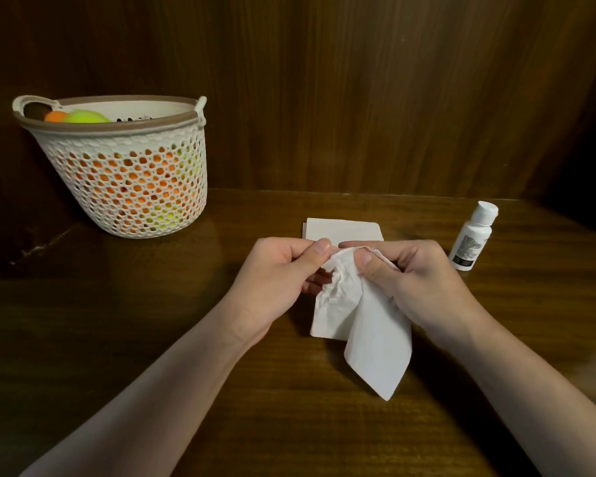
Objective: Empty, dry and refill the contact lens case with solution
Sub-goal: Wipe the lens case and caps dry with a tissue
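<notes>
Both my hands meet above the middle of the wooden table. My left hand [276,280] is closed around something the white tissue [365,325] hides; the contact lens case itself is not visible. My right hand [413,280] pinches the bunched top of the tissue and presses it toward the left hand, thumb on top. The tissue's loose end hangs down toward me. A small white solution bottle [472,235] with its cap on stands to the right of my right hand.
A folded stack of white tissues [341,229] lies flat just beyond my hands. A white mesh basket [131,173] holding orange and yellow-green balls stands at the back left. Dark wood panels close off the back and sides.
</notes>
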`<action>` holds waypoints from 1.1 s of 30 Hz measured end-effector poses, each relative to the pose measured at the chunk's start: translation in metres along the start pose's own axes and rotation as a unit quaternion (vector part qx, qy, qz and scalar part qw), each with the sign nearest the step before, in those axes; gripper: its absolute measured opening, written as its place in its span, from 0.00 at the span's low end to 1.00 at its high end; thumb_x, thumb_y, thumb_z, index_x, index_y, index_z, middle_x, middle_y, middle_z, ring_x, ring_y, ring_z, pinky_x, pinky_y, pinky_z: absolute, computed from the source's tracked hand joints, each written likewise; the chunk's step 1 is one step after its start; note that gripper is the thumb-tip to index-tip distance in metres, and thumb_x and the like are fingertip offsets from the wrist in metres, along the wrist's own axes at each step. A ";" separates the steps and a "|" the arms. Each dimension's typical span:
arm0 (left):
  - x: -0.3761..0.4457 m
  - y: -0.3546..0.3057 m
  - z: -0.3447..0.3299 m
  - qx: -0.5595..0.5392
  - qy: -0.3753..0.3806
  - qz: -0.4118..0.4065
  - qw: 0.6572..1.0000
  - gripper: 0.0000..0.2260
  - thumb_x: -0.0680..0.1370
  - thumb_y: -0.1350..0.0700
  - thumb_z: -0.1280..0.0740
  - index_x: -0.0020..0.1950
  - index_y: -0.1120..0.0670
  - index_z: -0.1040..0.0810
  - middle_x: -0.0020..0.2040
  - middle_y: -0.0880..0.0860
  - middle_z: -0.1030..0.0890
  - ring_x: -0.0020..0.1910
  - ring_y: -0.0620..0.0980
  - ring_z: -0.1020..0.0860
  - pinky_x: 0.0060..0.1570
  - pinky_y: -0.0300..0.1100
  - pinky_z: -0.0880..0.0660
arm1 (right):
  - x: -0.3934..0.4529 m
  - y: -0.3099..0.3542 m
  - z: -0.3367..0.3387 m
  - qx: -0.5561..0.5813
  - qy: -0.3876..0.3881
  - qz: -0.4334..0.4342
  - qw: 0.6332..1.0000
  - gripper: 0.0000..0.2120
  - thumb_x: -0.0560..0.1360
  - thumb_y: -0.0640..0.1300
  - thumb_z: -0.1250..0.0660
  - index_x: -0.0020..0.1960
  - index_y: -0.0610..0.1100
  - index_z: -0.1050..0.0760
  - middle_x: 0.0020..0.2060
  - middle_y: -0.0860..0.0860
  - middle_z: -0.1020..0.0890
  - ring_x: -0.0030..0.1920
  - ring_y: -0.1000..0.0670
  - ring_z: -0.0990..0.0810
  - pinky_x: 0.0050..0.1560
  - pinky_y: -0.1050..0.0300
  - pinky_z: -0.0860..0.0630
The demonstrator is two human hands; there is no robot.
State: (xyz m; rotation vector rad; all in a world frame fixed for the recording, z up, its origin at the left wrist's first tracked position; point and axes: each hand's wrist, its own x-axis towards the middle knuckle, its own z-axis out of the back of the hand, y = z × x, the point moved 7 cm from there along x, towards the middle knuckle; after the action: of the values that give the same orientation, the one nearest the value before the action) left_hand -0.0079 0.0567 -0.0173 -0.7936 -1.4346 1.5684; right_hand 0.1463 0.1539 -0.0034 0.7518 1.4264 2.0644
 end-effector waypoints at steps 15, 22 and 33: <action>0.001 0.002 -0.002 -0.045 0.022 -0.008 0.999 0.13 0.86 0.53 0.35 0.58 0.54 0.10 0.54 0.52 0.10 0.55 0.51 0.13 0.56 0.47 0.16 | 0.000 -0.004 0.001 0.137 0.004 -0.081 0.987 0.10 0.78 0.52 0.26 0.53 0.50 0.09 0.52 0.49 0.09 0.48 0.47 0.09 0.40 0.58 0.15; 0.001 0.006 -0.007 -0.094 0.054 0.012 0.994 0.14 0.86 0.51 0.35 0.59 0.56 0.11 0.57 0.54 0.11 0.60 0.53 0.14 0.58 0.48 0.16 | -0.002 0.009 0.006 0.048 -0.028 0.013 0.998 0.08 0.72 0.51 0.20 0.51 0.56 0.09 0.52 0.56 0.09 0.48 0.52 0.10 0.40 0.61 0.16; -0.002 0.004 -0.007 -0.107 0.046 0.037 0.993 0.14 0.86 0.50 0.34 0.57 0.55 0.11 0.57 0.52 0.11 0.59 0.52 0.13 0.61 0.52 0.18 | -0.002 0.003 0.006 0.094 -0.024 -0.044 0.994 0.11 0.73 0.57 0.23 0.51 0.54 0.09 0.50 0.52 0.09 0.47 0.50 0.10 0.38 0.60 0.17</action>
State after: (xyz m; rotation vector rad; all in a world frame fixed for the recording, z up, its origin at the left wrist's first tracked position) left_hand -0.0013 0.0587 -0.0219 -1.0428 -1.5375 1.4287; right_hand 0.1517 0.1557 0.0009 0.7923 1.6136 1.8531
